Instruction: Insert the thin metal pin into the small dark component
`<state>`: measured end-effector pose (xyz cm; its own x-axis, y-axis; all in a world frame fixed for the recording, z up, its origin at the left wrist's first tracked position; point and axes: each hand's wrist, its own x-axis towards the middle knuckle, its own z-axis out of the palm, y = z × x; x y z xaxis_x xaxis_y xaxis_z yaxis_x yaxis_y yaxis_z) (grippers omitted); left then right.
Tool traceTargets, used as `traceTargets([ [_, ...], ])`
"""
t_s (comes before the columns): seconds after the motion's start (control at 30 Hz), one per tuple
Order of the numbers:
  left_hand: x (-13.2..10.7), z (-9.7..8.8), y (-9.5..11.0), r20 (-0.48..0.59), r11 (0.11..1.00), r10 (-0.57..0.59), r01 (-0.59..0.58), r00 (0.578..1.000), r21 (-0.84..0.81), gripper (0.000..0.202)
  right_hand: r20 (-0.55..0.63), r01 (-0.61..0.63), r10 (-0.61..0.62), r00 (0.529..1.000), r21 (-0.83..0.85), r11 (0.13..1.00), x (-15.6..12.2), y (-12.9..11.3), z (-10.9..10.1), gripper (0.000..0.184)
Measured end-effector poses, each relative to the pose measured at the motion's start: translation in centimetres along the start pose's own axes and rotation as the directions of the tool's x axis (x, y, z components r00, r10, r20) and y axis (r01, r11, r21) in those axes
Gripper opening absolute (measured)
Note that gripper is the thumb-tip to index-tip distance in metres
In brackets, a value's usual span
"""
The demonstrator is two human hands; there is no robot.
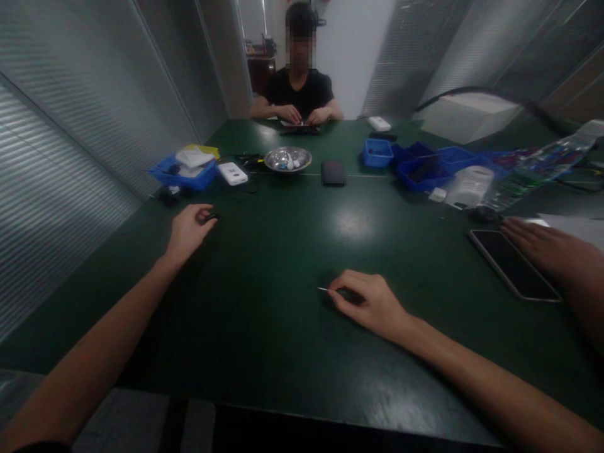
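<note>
My left hand (187, 230) is closed at the left side of the green table (264, 264), its fingers round a small black object (212, 216) whose kind I cannot make out. In front of me, near the middle, my right hand (370, 299) rests on the table in a pinch. A thin, pale, pin-like piece (323, 289) sticks out to the left from between its thumb and forefinger; the rest of it is hidden by the fingers. The two hands are well apart. Beyond my left hand lies a white device with a small display (233, 173).
Farther off are a blue basket (189, 179), a metal bowl (287, 160) with small parts, a black square pad (333, 173) and blue bins (377, 153). On the right, another person's hand (552, 248) lies beside a phone (516, 265). A person (299, 94) sits opposite.
</note>
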<state>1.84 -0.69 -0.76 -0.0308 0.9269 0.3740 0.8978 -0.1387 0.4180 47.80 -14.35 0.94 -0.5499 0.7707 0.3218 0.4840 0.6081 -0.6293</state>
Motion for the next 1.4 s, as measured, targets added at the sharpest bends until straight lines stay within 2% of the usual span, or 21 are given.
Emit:
traceTargets([
  [0.13, -0.2, -0.2, 1.1, 0.028, 0.999, 0.011, -0.010, 1.000, -0.036, 0.037, 0.000, -0.001, 0.001, 1.000, 0.008, 1.000, 0.0, 0.1, 0.0, 0.013],
  [0.2, -0.6, 0.0, 3.0, 0.101, 0.993, 0.037, -0.025, 0.994, -0.116, 0.039, -0.002, 0.001, -0.001, 1.000, 0.006, 1.000, -0.1, 0.2, 0.0, 0.014],
  [0.27, -1.5, 0.4, 6.0, 0.224, 0.972, 0.114, -0.062, 0.968, -0.229, 0.041, -0.011, -0.003, 0.003, 1.000, 0.000, 1.000, 0.0, 0.2, 0.0, 0.015],
  [0.37, -3.8, 1.2, 11.8, 0.374, 0.897, 0.342, -0.181, 0.862, -0.403, 0.036, -0.036, -0.022, 0.022, 0.999, -0.010, 1.000, 0.0, 0.2, 0.0, 0.014],
  [0.4, -4.7, 1.5, 13.7, 0.407, 0.864, 0.415, -0.211, 0.814, -0.458, 0.031, -0.037, -0.030, 0.029, 0.999, -0.011, 0.999, 0.1, 0.1, 0.0, 0.014],
  [0.47, -6.5, 2.0, 17.1, 0.425, 0.800, 0.516, -0.241, 0.744, -0.550, 0.026, -0.031, -0.037, 0.037, 0.999, -0.009, 0.999, 0.1, -0.1, -0.1, 0.013],
  [0.53, -7.9, 2.6, 19.6, 0.431, 0.753, 0.576, -0.246, 0.694, -0.610, 0.024, -0.016, -0.040, 0.040, 0.999, -0.005, 0.999, 0.0, -0.2, -0.3, 0.012],
  [0.6, -8.9, 3.0, 21.1, 0.432, 0.726, 0.603, -0.237, 0.671, -0.645, 0.026, -0.007, -0.049, 0.049, 0.999, 0.000, 0.999, -0.2, -0.3, -0.6, 0.012],
  [0.7, -9.7, 3.4, 21.8, 0.427, 0.719, 0.603, -0.229, 0.674, -0.656, 0.025, 0.010, -0.072, 0.072, 0.997, 0.015, 0.997, -0.5, 0.0, -1.2, 0.012],
  [0.9, -10.2, 3.7, 21.5, 0.384, 0.714, 0.618, -0.286, 0.686, -0.639, 0.020, 0.066, -0.090, 0.087, 0.994, 0.043, 0.995, -0.5, 0.1, -1.8, 0.010],
  [1.13, -10.3, 4.2, 21.4, 0.388, 0.723, 0.617, -0.299, 0.684, -0.622, 0.014, 0.093, -0.097, 0.094, 0.991, 0.033, 0.995, -0.4, -0.1, -2.1, 0.009],
  [1.4, -10.1, 3.9, 21.7, 0.399, 0.710, 0.654, -0.338, 0.643, -0.618, 0.014, 0.072, -0.102, 0.099, 0.993, 0.044, 0.994, 0.0, -0.6, -1.4, 0.012],
])
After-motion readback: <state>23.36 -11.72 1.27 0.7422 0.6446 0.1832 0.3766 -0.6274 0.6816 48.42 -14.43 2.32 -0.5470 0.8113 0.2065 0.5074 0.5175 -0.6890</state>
